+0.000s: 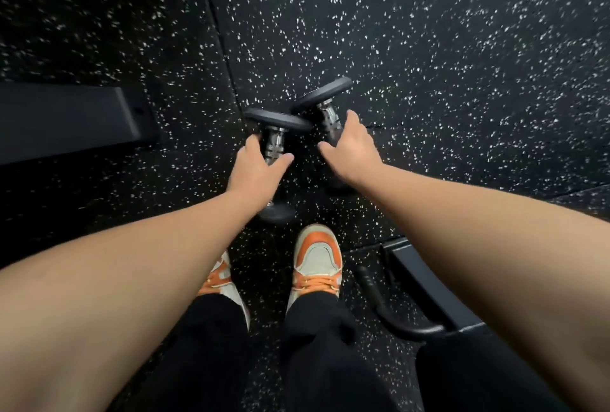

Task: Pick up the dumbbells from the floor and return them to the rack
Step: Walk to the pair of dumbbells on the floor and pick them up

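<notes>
Two small black dumbbells with chrome handles lie side by side on the speckled black rubber floor, just ahead of my feet. Over the handle of the left dumbbell [277, 118] is my left hand [255, 169], thumb on one side and fingers on the other, not closed around it. My right hand [351, 151] spreads the same way over the handle of the right dumbbell [321, 94]. The near heads of both dumbbells are partly hidden under my wrists. No rack is in view.
A black padded bench or machine base [66, 118] lies low at the left. At the lower right stands a black metal frame [429, 286] with a curved bar [396, 322] beside my right foot. My orange and white shoes [317, 259] stand just behind the dumbbells.
</notes>
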Demonstrator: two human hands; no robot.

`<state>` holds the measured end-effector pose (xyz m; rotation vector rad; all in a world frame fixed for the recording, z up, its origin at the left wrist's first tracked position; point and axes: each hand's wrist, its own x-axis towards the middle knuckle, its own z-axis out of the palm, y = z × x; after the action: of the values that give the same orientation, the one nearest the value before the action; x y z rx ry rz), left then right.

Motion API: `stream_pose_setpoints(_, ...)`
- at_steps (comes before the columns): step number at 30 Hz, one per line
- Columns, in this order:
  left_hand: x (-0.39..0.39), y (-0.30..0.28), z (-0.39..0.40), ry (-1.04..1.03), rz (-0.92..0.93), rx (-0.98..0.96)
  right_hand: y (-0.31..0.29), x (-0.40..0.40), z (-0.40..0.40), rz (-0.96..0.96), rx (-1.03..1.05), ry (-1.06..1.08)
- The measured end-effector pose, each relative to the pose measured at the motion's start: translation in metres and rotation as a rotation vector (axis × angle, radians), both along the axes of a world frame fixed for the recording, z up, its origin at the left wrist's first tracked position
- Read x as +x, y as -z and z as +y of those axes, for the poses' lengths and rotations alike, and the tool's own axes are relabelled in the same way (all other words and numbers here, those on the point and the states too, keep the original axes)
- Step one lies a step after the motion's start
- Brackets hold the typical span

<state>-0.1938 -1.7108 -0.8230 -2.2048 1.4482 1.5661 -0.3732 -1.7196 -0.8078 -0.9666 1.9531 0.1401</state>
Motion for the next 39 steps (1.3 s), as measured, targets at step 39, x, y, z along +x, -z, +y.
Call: stream_pose_setpoints(39,0.038,-0.176,0.031,-0.681,0.013,0.122,-0.165,0.035,0.033,-0.123,0.028,0.189)
